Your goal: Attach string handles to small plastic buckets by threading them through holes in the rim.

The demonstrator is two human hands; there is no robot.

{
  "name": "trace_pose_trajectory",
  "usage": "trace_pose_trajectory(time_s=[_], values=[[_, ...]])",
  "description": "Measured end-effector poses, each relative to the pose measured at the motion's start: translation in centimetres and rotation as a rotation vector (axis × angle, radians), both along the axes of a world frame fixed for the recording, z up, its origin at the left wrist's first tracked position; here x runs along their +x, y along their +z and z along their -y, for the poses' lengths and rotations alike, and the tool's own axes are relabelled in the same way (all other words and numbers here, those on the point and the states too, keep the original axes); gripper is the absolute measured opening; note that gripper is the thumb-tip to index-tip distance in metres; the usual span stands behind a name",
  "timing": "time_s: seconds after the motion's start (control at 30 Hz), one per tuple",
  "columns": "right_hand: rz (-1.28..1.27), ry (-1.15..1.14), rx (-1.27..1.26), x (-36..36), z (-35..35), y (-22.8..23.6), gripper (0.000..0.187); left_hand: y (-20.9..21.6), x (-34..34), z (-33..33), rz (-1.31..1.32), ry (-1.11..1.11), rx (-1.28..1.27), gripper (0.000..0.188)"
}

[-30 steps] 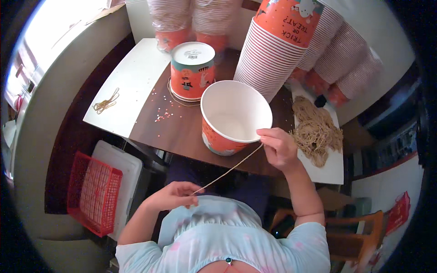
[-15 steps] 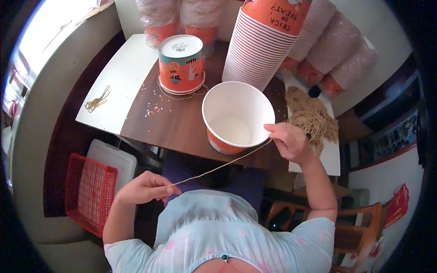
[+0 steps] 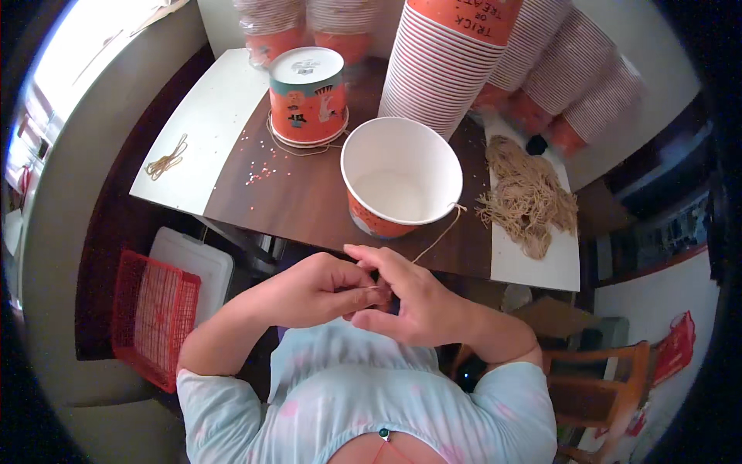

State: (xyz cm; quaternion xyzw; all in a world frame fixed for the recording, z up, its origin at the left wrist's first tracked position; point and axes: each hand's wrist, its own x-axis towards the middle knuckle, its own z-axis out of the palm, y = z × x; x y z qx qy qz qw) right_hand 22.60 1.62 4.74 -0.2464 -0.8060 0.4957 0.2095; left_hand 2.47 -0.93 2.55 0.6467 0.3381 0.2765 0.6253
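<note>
A white-lined paper bucket with an orange outside stands mouth up near the table's front edge. From a knot at its right rim, a thin tan cord runs down to my hands. My left hand pinches the cord between thumb and fingertips. My right hand curls over those fingertips, at the cord, its index finger and thumb on either side of them; its inner fingers are partly hidden. Both hands meet in front of the bucket, above my lap. Behind, to the left, an upside-down orange bucket has cord around its base.
A tall stack of nested buckets rises behind. Wrapped stacks lean at the back right. A heap of tan cords lies right; a small cord bundle lies left. Small beads dot the table. A red basket sits lower left.
My right hand has left the bucket rim and come down left to meet my left hand, which moved up and right. The cord's knot now shows at the rim.
</note>
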Motion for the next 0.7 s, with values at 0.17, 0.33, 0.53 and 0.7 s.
trace_pose_trajectory(time_s=[0.17, 0.33, 0.53, 0.7], values=[[0.034, -0.174, 0.293, -0.3, -1.2, -0.9, 0.029, -0.9, -1.2, -1.6, 0.179, -0.004, -0.401, 0.026], [0.02, -0.297, 0.411, 0.7, -2.1, -0.9, 0.008, -2.5, -0.9, -1.8, 0.452, 0.074, -0.712, 0.042], [-0.014, -0.367, 0.388, 1.0, -2.7, -1.5, 0.006, -3.5, -1.2, -1.4, 0.487, 0.08, -0.793, 0.04], [-0.001, -0.411, 0.384, 1.3, -2.4, -1.4, 0.005, -4.2, -1.2, -0.3, 0.371, 0.177, -0.658, 0.021]])
